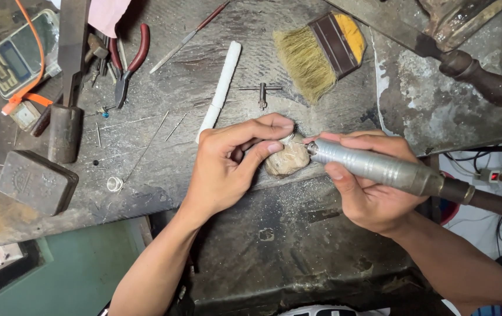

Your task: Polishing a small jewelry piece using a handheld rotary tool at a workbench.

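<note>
While the left hand [227, 167] pinches a small pale piece, perhaps a ring, against a bench [216, 93] peg [287, 159], the right hand [368, 187] grips a rotary handpiece [373, 167]; grinding seems underway, calling for steady pressure.

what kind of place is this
Probably a small jeweller's or metalworker's bench. The right hand holds a rotary handpiece against a small piece steadied by the left hand, and pliers, a brush and a hammer lie on the worn benchtop.

Head camera looks steeply down, close over workbench [216, 76].
</note>
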